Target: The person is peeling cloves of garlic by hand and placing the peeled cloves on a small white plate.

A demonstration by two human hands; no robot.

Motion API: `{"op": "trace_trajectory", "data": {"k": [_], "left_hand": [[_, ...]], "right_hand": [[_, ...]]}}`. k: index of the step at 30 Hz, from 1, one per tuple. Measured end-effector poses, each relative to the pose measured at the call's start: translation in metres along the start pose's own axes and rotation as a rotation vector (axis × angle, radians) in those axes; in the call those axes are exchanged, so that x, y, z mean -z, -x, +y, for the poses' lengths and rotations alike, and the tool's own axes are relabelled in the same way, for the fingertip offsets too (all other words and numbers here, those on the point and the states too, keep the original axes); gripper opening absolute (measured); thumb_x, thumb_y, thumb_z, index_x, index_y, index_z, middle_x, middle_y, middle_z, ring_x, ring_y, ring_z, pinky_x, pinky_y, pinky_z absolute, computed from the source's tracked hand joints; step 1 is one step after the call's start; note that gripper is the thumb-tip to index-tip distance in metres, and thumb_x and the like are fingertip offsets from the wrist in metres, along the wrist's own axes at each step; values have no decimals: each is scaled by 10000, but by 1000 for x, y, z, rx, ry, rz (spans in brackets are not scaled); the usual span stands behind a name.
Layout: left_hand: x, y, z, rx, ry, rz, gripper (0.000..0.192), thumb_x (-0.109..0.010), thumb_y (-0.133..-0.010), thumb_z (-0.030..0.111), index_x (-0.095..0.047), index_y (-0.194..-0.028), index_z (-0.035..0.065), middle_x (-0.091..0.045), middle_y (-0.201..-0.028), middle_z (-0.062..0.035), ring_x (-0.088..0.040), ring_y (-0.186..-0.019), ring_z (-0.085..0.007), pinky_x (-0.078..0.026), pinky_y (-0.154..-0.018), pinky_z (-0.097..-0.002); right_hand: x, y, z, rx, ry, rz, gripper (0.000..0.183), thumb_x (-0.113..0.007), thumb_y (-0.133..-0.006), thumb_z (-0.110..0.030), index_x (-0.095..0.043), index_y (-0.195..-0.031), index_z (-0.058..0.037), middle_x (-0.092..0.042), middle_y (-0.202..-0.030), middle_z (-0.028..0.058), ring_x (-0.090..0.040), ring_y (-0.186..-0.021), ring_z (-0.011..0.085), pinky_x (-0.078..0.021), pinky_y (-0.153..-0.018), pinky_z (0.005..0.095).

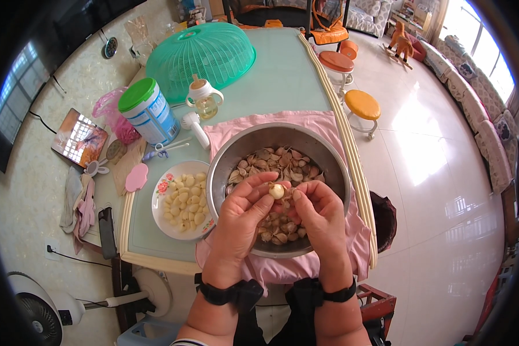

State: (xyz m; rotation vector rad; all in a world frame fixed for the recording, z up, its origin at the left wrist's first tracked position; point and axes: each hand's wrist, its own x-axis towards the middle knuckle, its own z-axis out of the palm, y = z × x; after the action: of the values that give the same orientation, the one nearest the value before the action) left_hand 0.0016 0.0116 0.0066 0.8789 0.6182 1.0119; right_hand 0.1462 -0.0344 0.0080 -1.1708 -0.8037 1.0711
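Note:
Between the thumb and fingers of my left hand (242, 209) is a pale garlic clove (277, 191), its white flesh bared. My right hand (322, 212), close beside it, pinches a piece of papery garlic skin (288, 199). Both hands are above a wide steel basin (213, 181), which holds many unpeeled garlic cloves (281, 162). To the left, touching or nearly touching the basin, a white floral plate (158, 207) carries a heap of peeled cloves (184, 201). Under the basin lies a pink cloth (315, 117).
Left of the basin stand a green-lidded can (149, 112), a baby bottle (205, 99) and a white handheld device (195, 129). A green mesh food cover (203, 56) sits farther back. Round stools (362, 105) stand right of the table edge; a fan (36, 315) is at lower left.

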Motion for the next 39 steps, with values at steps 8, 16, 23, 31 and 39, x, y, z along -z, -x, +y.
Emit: {"op": "trace_trajectory", "data": {"k": [8,16,23,31,39], "left_hand": [[8,2,-4,-5,-81,-13,362,-671,-934,37,-595,-1288,17,-682,-1144,-69,-637,-1030,-110,-519,-919,-248],[6,0,-3,0,92,-4,383,-643,-963,64,-577,-1339,29,-670,-1065,-34,-619,-850,-96,-523,-805,-230],[10,-1,-5,-6,99,-14,355,-599,-993,70,-570,-1341,10,-668,-1123,-63,-622,-948,-101,-518,-859,-237],[4,1,4,-32,150,40,357,-590,-1020,171,-569,-1329,-6,-667,-1217,-131,-640,-915,-117,-540,-809,-256],[17,5,19,-512,-701,418,165,-610,-980,46,-706,-1111,20,-680,-1062,-58,-621,-920,-129,-497,-792,-243]], "right_hand": [[-2,1,2,34,26,-45,85,-626,-974,-111,-613,-996,-31,-625,-864,-17,-596,-716,45,-460,-626,178],[-1,0,2,33,11,-5,79,-611,-980,-107,-604,-1001,-31,-628,-848,-16,-598,-702,50,-464,-617,186],[0,0,5,49,-46,-39,120,-630,-977,-112,-605,-1013,-1,-621,-858,-20,-578,-741,29,-448,-645,177],[-5,3,0,102,-35,-16,102,-579,-1013,-134,-587,-1015,-32,-628,-827,1,-583,-711,46,-456,-619,180],[10,12,-17,209,-8,66,87,-610,-987,-75,-597,-1036,-5,-606,-895,-32,-554,-763,22,-452,-674,179]]}}
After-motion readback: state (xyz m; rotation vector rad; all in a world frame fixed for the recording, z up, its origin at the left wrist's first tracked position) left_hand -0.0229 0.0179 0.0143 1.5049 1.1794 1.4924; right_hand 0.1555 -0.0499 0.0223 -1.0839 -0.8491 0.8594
